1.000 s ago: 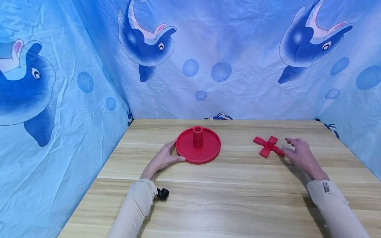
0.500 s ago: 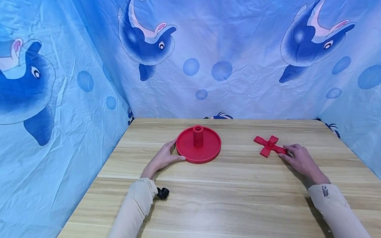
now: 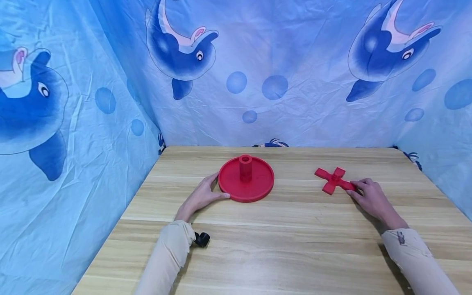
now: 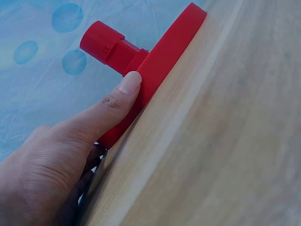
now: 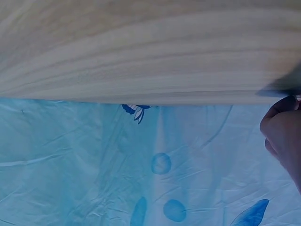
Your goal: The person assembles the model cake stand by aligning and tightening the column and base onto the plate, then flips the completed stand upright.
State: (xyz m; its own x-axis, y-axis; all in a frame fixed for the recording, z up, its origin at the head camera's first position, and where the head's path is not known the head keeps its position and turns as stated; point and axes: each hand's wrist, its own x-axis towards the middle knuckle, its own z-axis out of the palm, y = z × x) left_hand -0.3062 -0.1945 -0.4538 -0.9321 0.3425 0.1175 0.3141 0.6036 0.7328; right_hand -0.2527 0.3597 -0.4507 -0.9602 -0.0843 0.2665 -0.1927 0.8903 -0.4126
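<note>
A red round tray-like base (image 3: 259, 186) with a low rim lies on the table. From its middle rises a red hollow post (image 3: 245, 171), which carries a small number in the left wrist view. My left hand (image 3: 202, 197) holds the base at its left side, thumb (image 4: 129, 84) against the rim and the other fingers mostly hidden round the edge. Over to the right, a red four-armed cross piece (image 3: 336, 179) with a raised hub lies on the wood. My right hand (image 3: 371, 199) pinches the end of its nearest arm; in the right wrist view only part of that hand shows.
The wooden table (image 3: 258, 250) ends at the back against a blue sheet (image 3: 306, 119) printed with dolphins, which also hangs along both sides. A small black device (image 3: 202, 239) is fixed at the left sleeve cuff.
My right hand has come down onto the cross piece's arm, and its fingers have closed on it. The left hand and the round base have stayed in place.
</note>
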